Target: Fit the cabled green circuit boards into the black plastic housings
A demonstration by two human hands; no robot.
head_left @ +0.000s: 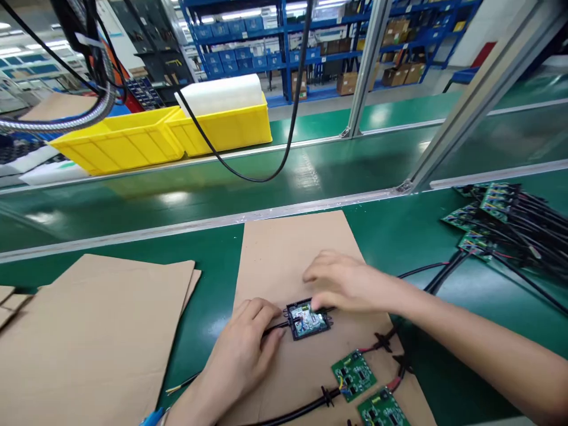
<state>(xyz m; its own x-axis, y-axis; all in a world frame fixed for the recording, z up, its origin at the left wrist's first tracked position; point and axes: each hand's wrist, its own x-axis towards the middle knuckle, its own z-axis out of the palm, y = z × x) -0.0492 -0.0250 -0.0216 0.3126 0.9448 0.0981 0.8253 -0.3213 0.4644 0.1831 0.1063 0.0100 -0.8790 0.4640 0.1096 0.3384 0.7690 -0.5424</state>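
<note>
A small black plastic case (pixel 300 337) lies on a cardboard sheet, with a circuit board (pixel 310 319) inside it. Black cable leaves the case on both sides. My left hand (pixel 248 349) is closed around the left cable (pixel 277 326), close to the case; its stripped wire end (pixel 175 389) sticks out beyond my wrist. Above the case's right corner is my right hand (pixel 344 284), its thumb touching the board's upper edge and its fingers apart from the thumb. Nearer to me lie two green circuit boards, one (pixel 354 375) beside the other (pixel 384 409), with black cables attached.
Under the work lies a cardboard sheet (pixel 284 242); more cardboard (pixel 97 319) is stacked at left. Several wired boards (pixel 497 201) are piled at right. A black cable loop (pixel 261 179) hangs ahead. Yellow bins (pixel 128 145) stand beyond the metal rail (pixel 199 222).
</note>
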